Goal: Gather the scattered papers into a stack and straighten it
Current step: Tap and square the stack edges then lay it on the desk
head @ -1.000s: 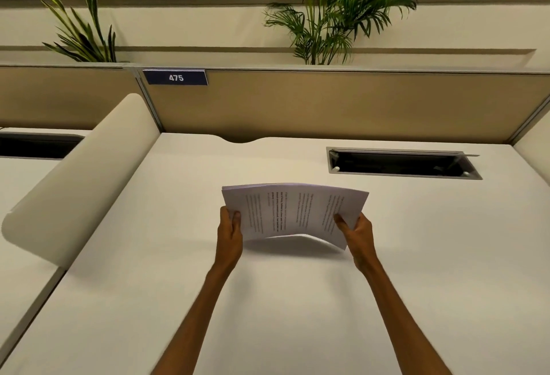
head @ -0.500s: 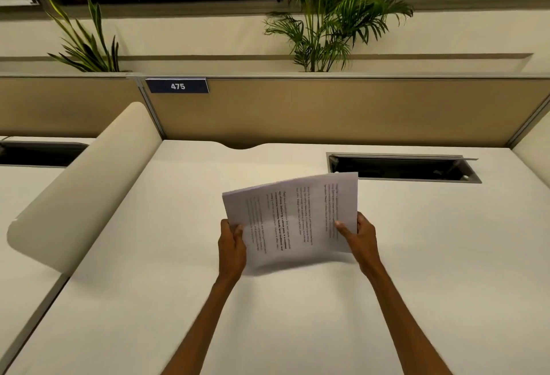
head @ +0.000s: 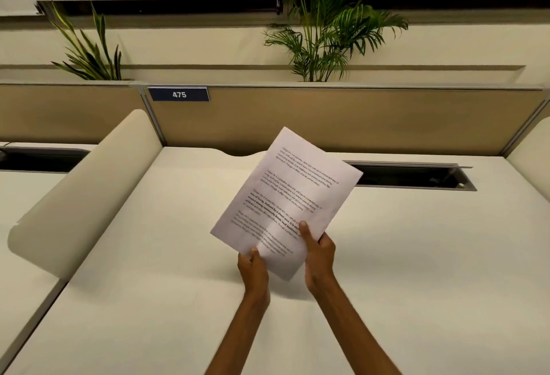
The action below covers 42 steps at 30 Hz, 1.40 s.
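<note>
A stack of white printed papers is held up above the white desk, turned upright and tilted to the right, its top corner reaching in front of the tan partition. My left hand grips its lower edge from the left, thumb on the front sheet. My right hand grips the same lower end from the right, thumb pressed on the text. The two hands are close together. No loose sheets lie on the desk.
A tan partition with a "475" label closes the desk's far side. An open cable slot is set in the desk at the back right. A rounded cream divider borders the left. Plants stand behind.
The stack has turned from lying sideways between my hands to standing on end, tilted right. Both hands have slid together to its lower end.
</note>
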Each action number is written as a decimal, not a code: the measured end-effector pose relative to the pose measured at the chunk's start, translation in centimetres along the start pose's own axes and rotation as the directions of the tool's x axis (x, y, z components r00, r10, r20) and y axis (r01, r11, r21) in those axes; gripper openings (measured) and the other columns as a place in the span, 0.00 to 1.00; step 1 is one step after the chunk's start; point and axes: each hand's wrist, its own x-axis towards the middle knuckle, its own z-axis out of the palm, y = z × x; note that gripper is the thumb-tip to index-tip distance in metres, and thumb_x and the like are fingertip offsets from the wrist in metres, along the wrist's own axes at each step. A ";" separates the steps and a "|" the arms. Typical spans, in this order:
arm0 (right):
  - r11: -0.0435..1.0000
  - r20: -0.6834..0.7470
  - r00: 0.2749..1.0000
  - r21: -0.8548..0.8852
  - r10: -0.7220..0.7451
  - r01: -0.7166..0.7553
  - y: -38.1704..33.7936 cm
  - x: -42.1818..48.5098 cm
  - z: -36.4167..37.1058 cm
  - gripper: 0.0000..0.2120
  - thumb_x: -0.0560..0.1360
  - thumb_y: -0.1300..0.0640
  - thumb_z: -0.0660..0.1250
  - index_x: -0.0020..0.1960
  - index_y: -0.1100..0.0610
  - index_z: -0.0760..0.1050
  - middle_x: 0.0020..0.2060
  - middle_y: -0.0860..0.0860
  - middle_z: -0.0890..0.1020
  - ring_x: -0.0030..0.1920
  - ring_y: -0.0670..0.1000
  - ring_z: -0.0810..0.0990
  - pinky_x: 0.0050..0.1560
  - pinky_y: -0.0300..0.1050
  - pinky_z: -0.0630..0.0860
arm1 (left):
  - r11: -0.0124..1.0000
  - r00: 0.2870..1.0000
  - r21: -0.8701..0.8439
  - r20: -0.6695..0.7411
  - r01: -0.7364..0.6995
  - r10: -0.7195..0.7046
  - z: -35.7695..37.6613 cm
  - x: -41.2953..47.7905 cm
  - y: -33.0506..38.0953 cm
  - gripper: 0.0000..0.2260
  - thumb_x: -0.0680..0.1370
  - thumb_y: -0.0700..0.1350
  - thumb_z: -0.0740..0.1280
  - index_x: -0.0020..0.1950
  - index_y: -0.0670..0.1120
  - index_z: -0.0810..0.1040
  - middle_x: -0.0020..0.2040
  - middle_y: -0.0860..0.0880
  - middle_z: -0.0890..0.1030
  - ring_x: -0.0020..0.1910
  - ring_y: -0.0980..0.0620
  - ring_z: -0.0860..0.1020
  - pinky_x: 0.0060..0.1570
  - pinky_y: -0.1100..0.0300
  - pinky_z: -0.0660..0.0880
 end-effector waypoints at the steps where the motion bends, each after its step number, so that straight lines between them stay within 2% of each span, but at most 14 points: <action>1: 0.999 -0.036 0.999 -0.030 -0.020 0.019 -0.1 0.0 0.4 0.10 0.74 0.56 0.73 0.53 0.59 0.81 0.46 0.54 0.87 0.41 0.52 0.87 0.39 0.45 0.83 | 0.999 1.000 -0.027 -0.001 0.029 -0.029 0.1 -0.4 -0.1 0.15 0.83 0.36 0.55 0.70 0.40 0.68 0.66 0.40 0.76 0.61 0.41 0.76 0.65 0.46 0.73; 3: 0.995 -0.051 0.997 -0.080 -0.062 0.057 -0.5 0.3 0.6 0.06 0.74 0.57 0.73 0.50 0.56 0.81 0.44 0.52 0.87 0.37 0.48 0.87 0.35 0.41 0.82 | 0.990 0.996 -0.110 0.011 0.084 -0.083 0.0 -1.1 -0.1 0.16 0.83 0.36 0.55 0.71 0.40 0.67 0.67 0.39 0.75 0.65 0.38 0.75 0.67 0.43 0.71; 6: 0.988 -0.011 0.995 -0.114 -0.103 0.101 -1.7 0.9 0.3 0.07 0.73 0.59 0.74 0.51 0.56 0.82 0.43 0.50 0.87 0.38 0.49 0.87 0.35 0.42 0.82 | 0.954 0.973 -0.245 0.195 0.170 -0.123 -0.9 -1.9 0.8 0.17 0.83 0.39 0.56 0.72 0.43 0.68 0.67 0.41 0.77 0.65 0.39 0.76 0.64 0.43 0.74; 10: 0.968 0.126 0.989 -0.226 -0.079 0.106 -4.5 2.1 -0.8 0.06 0.70 0.58 0.77 0.46 0.58 0.83 0.41 0.53 0.88 0.40 0.54 0.87 0.37 0.46 0.83 | 0.832 0.915 -0.433 0.351 0.346 -0.198 -5.0 -0.1 3.2 0.23 0.80 0.53 0.59 0.72 0.43 0.71 0.65 0.41 0.79 0.62 0.40 0.77 0.61 0.43 0.73; 13: 0.941 0.195 0.980 -0.321 -0.047 0.109 -6.4 2.8 -1.9 0.09 0.70 0.57 0.77 0.47 0.60 0.84 0.42 0.55 0.88 0.41 0.54 0.87 0.40 0.48 0.84 | 0.794 0.824 -0.395 0.524 0.462 -0.218 -8.4 2.9 5.4 0.36 0.71 0.67 0.64 0.69 0.41 0.75 0.65 0.40 0.80 0.60 0.42 0.80 0.60 0.47 0.74; 16: 0.912 0.246 0.969 -0.396 -0.004 0.104 -7.5 3.1 -2.6 0.11 0.68 0.55 0.78 0.47 0.60 0.83 0.43 0.55 0.88 0.41 0.55 0.87 0.40 0.49 0.84 | 0.904 0.769 -0.176 0.603 0.389 -0.213 -8.8 4.7 7.3 0.32 0.73 0.63 0.63 0.68 0.42 0.77 0.63 0.42 0.81 0.56 0.45 0.82 0.53 0.50 0.78; 19: 0.893 0.290 0.956 -0.441 0.045 0.092 -7.7 3.0 -2.8 0.10 0.68 0.53 0.78 0.46 0.55 0.83 0.41 0.50 0.88 0.38 0.51 0.88 0.34 0.40 0.81 | 0.986 0.799 0.160 0.588 0.041 -0.129 -6.8 4.4 8.5 0.14 0.79 0.51 0.66 0.62 0.49 0.81 0.59 0.46 0.84 0.53 0.46 0.84 0.46 0.55 0.81; 22: 0.890 0.269 0.962 -0.449 0.053 0.077 -7.3 3.1 -3.0 0.07 0.69 0.55 0.77 0.45 0.55 0.83 0.38 0.49 0.88 0.36 0.50 0.87 0.31 0.39 0.80 | 0.967 0.864 0.227 0.504 -0.115 -0.016 -5.2 3.8 8.6 0.08 0.79 0.44 0.68 0.57 0.49 0.82 0.54 0.49 0.86 0.53 0.46 0.85 0.43 0.58 0.82; 27: 0.903 0.224 0.971 -0.429 0.087 0.018 -6.3 4.0 -3.5 0.04 0.71 0.62 0.76 0.44 0.57 0.82 0.38 0.52 0.88 0.34 0.51 0.87 0.32 0.44 0.82 | 0.954 0.920 0.255 0.388 -0.159 0.050 -4.4 2.5 8.2 0.07 0.78 0.39 0.68 0.54 0.45 0.83 0.49 0.46 0.87 0.47 0.48 0.85 0.44 0.53 0.83; 32: 0.894 0.217 0.955 -0.439 0.202 -0.089 -4.9 4.9 -2.6 0.07 0.69 0.66 0.76 0.46 0.62 0.81 0.41 0.58 0.86 0.34 0.54 0.86 0.35 0.47 0.84 | 0.929 0.973 0.358 0.230 -0.091 0.007 -4.4 2.7 9.0 0.07 0.76 0.35 0.69 0.52 0.37 0.84 0.47 0.41 0.86 0.42 0.45 0.83 0.34 0.64 0.78; 34: 0.885 0.213 0.951 -0.452 0.226 -0.109 -4.3 5.3 -1.7 0.10 0.67 0.66 0.78 0.47 0.64 0.82 0.43 0.60 0.85 0.39 0.58 0.85 0.44 0.54 0.84 | 0.914 0.982 0.399 0.190 -0.080 0.004 -4.9 3.6 9.5 0.07 0.75 0.34 0.69 0.51 0.34 0.83 0.48 0.39 0.85 0.43 0.42 0.83 0.40 0.57 0.79; 36: 0.878 0.212 0.947 -0.463 0.243 -0.121 -3.5 5.8 -0.7 0.09 0.67 0.66 0.78 0.46 0.63 0.82 0.43 0.60 0.85 0.41 0.59 0.84 0.48 0.56 0.83 | 0.899 0.987 0.434 0.162 -0.065 -0.006 -5.5 4.7 10.1 0.08 0.75 0.34 0.69 0.51 0.31 0.82 0.49 0.36 0.84 0.44 0.41 0.82 0.48 0.48 0.79; 39: 0.875 0.211 0.937 -0.458 0.279 -0.158 -2.3 6.1 0.9 0.07 0.68 0.66 0.77 0.42 0.58 0.82 0.40 0.54 0.86 0.37 0.54 0.85 0.40 0.48 0.84 | 0.885 0.992 0.464 0.122 -0.045 -0.014 -6.5 6.1 10.7 0.08 0.74 0.34 0.68 0.49 0.31 0.81 0.46 0.38 0.84 0.43 0.42 0.80 0.48 0.48 0.77; 42: 0.880 0.214 0.932 -0.442 0.292 -0.175 -1.5 7.0 2.9 0.08 0.67 0.66 0.77 0.44 0.58 0.82 0.39 0.52 0.87 0.36 0.53 0.86 0.34 0.44 0.83 | 0.875 0.995 0.483 0.099 -0.039 -0.010 -7.1 7.9 11.6 0.07 0.74 0.35 0.68 0.48 0.32 0.81 0.44 0.40 0.83 0.42 0.43 0.80 0.46 0.51 0.75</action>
